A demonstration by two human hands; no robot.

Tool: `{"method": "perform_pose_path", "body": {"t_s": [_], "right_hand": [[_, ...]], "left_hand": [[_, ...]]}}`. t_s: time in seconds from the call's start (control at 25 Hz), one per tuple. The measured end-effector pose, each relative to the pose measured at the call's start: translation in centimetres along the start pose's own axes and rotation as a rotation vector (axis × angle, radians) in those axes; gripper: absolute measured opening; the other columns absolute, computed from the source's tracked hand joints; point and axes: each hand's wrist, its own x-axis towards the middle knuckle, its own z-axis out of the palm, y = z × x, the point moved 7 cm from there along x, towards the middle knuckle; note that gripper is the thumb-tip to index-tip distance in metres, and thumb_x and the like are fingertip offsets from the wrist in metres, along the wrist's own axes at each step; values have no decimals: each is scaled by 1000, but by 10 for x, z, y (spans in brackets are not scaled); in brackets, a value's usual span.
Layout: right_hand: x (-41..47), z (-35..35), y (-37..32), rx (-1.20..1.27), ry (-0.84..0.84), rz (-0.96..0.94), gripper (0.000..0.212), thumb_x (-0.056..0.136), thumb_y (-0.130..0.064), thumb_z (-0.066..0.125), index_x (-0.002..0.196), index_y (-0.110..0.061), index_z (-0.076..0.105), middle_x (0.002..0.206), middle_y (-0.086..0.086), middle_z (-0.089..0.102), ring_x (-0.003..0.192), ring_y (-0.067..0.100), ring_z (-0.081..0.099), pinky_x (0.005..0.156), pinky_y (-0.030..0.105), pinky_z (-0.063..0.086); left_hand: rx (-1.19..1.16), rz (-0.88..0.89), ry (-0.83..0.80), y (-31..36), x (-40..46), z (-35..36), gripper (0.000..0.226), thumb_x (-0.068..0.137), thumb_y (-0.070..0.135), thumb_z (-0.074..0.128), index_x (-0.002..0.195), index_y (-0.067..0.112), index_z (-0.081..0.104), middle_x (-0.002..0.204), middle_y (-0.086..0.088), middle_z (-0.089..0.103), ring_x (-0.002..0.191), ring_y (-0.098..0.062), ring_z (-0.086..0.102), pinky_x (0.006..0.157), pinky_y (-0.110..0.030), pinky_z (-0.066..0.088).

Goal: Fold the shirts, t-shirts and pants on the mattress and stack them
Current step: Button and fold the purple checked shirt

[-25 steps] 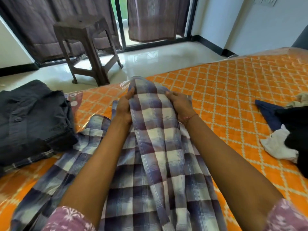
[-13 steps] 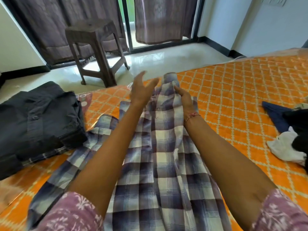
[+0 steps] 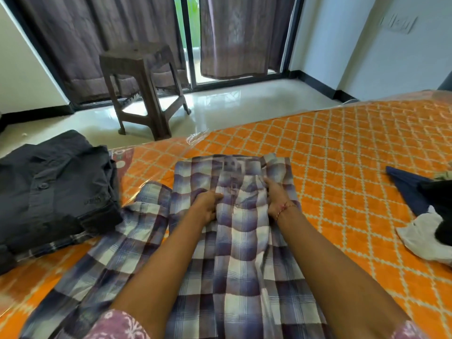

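Layout relative to the checked shirt [image 3: 234, 241], which lies spread on the mattress [image 3: 342, 155]. Both hands rest on its upper part: left hand [image 3: 208, 206] beside right hand [image 3: 276, 199]. Left of the shirt: a stack of folded clothes [image 3: 53, 192]. Right of it, well apart: a heap of unfolded clothes [image 3: 425, 216]. Behind it, on the floor [image 3: 244, 104]: a stool [image 3: 144, 86].

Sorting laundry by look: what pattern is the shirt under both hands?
The shirt is checked plaid in purple-blue and white, clearest in the head view.
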Motion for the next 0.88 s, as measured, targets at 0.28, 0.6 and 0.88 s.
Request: {"method": "perform_pose_path", "body": {"t_s": [0.28,0.6,0.88], "right_hand": [[-13,-22,-7,-512,304,-145,10,91,-10,53,93,-1,56,85,13,55,86,32,58,70,31,49],[-190,-31,90,-750,283,-181,91,81,-26,67,149,-15,8,135,7,52,112,30,58,84,38,52],[-289,-77,127,-796,459,-224,24,97,-23,48,80,-12,60,80,5,63,77,23,57,57,29,40]], "left_hand": [[-14,139,174,0,-11,-4,16,90,4,59,106,2,63,94,-17,67,66,-20,61,52,-29,51],[85,-255,-331,-100,-116,5,51,78,44,71,117,12,63,108,-14,70,102,-30,67,89,-44,53],[-201,-99,-246,-117,-155,-12,35,93,33,57,116,7,64,103,-16,69,90,-27,68,72,-37,55]]}}
